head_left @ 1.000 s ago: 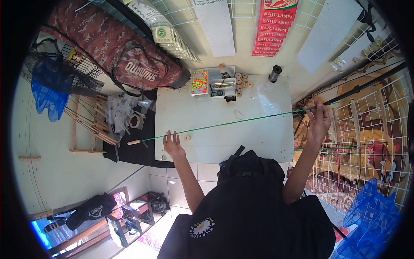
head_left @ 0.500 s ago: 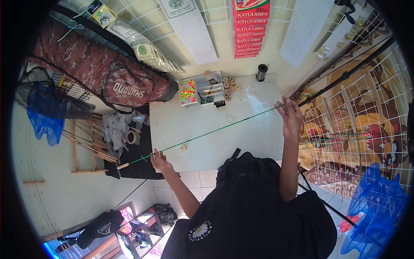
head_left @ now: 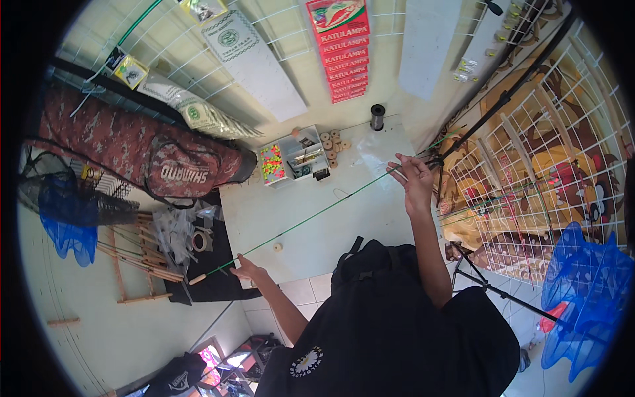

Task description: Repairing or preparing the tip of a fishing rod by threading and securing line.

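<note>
A thin green fishing rod (head_left: 317,215) slants across from lower left to upper right above the white table. Its short pale handle (head_left: 197,279) is at the left end, past my left hand. My left hand (head_left: 249,268) is closed on the rod a little up from that handle. Farther up, my right hand (head_left: 414,184) pinches the rod between thumb and fingertips, with other fingers raised. A thin green length shows beyond the right hand, near the wire grid.
On the white table (head_left: 251,212) are a divided tray (head_left: 289,173) of bright beads, several cork rings (head_left: 334,147), a dark spool (head_left: 377,118) and one loose ring (head_left: 278,247). A camouflage rod bag (head_left: 132,149) lies left. A wire grid (head_left: 522,172) and blue nets (head_left: 582,298) stand right.
The view has shifted and tilted. My right hand has come a little leftward over the table edge, its fingers more spread. My left hand stays on the rod near the handle.
</note>
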`<action>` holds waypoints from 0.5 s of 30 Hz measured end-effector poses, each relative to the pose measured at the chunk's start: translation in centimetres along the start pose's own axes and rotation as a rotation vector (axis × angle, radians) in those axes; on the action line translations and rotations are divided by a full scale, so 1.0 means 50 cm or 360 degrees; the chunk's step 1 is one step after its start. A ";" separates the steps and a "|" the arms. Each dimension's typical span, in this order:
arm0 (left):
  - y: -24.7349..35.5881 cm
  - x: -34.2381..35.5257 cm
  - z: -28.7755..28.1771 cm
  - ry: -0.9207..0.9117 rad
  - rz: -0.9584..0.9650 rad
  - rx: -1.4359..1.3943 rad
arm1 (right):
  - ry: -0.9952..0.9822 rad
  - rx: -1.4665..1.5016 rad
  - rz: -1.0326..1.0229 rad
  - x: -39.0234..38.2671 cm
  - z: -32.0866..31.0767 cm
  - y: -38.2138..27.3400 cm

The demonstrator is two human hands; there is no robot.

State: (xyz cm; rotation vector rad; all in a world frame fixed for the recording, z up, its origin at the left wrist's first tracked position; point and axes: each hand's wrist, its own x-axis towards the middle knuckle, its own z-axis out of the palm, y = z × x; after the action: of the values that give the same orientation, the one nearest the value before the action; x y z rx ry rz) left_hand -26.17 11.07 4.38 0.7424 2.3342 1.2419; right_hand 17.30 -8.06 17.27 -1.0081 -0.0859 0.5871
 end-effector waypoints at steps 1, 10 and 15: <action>-0.003 -0.024 0.007 0.0549 0.0565 0.0596 | 0.0009 0.0005 -0.0014 -0.006 0.010 -0.001; 0.380 -0.500 0.020 -0.1787 0.1465 -0.0617 | -0.0084 0.0008 -0.0145 -0.081 0.046 -0.065; 0.443 -0.665 0.010 -0.2820 0.1402 -0.0491 | -0.0203 -0.0062 -0.0198 -0.113 0.049 -0.097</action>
State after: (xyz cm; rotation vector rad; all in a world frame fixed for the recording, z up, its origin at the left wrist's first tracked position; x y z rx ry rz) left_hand 6.04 1.24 25.88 1.7559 0.3417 0.5164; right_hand 13.77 -10.93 23.67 -0.9948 -0.2717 0.5372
